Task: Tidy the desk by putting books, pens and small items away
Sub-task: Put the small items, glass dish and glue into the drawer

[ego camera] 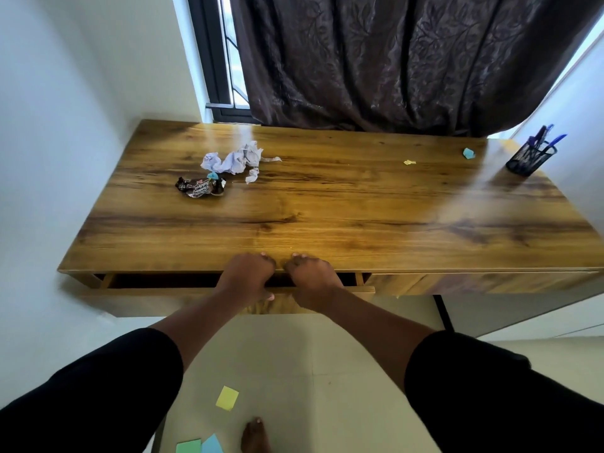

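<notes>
Fingers [266, 260] of both the left hand [249, 276] and the right hand [312, 280] curl over the surface's [359, 217] front edge, above the partly open drawer [163, 291]. Crumpled paper [233, 160] and a snack wrapper [201, 188] lie near the back left corner, while the pen holder [531, 158] stands at the back right corner.

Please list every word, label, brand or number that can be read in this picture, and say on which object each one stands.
"Happy Happy": printed in white on the dark crumpled snack wrapper lying on the left part of the desk.
A small red mark above those words on the wrapper is too small to read.
The crumpled white paper, the pens in the mesh holder and the coloured sticky notes show no readable text.
</notes>
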Tool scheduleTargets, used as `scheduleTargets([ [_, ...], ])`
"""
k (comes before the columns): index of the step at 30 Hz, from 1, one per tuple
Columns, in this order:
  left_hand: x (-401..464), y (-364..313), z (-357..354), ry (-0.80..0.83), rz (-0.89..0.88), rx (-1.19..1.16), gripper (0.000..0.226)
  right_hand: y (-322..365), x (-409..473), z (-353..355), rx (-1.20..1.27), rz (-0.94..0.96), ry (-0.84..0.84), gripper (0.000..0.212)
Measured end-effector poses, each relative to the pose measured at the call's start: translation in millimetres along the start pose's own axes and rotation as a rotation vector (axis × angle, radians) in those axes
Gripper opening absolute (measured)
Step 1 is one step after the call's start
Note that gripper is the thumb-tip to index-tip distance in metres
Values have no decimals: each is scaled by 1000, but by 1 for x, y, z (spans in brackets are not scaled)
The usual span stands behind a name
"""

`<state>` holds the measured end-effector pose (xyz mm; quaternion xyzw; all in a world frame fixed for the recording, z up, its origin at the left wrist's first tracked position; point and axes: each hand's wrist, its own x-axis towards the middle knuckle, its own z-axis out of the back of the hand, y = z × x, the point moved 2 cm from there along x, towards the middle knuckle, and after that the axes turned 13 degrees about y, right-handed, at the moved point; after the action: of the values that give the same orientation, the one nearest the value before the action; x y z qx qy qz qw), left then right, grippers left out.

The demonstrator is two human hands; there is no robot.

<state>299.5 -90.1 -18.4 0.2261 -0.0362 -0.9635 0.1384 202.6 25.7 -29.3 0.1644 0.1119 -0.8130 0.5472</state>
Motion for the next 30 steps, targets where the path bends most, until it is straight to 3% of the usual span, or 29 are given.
scheduleTargets([
  [12,23,-6,5,36,-97,225,27,-2,13,5,-105,28,-44,30],
  [19,32,0,3,-92,-169,264,21,-8,22,2,-84,51,-111,20],
  [25,44,5,-5,-83,-150,275,22,-9,29,-5,-55,36,-190,25],
  [30,45,6,-10,-212,-201,186,31,-8,33,-17,-89,15,-259,28],
])
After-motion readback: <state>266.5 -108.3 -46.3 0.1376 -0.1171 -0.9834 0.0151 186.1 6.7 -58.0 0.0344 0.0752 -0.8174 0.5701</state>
